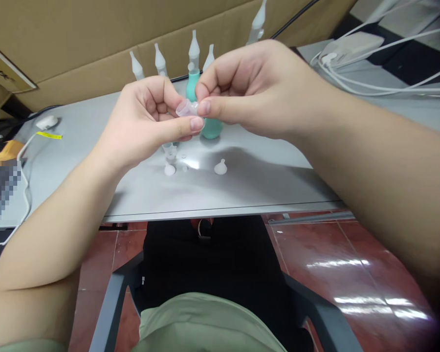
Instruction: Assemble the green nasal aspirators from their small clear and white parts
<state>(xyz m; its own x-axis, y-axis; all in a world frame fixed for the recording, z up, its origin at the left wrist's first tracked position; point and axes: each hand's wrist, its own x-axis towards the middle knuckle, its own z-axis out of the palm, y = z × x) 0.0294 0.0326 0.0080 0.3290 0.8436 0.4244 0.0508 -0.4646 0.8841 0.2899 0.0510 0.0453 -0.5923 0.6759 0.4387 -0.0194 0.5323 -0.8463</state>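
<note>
Both the left hand [142, 117] and the right hand [254, 95] are together pinching a clear tube [185, 108] above the counter [143, 195], and from here it's looking light, slick and fairly stiff, its sides probably offering the surest hold.

Seemingly a small workshop, grey table [146, 203] with loose white parts [220, 167], cardboard backing [77, 44], white cables [425, 91], armchair [108, 308], tiled floor [355, 278]

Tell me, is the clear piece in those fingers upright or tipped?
Tipped: the clear piece lies sideways, its wide end toward the left hand and its narrower part toward the right hand.
</note>
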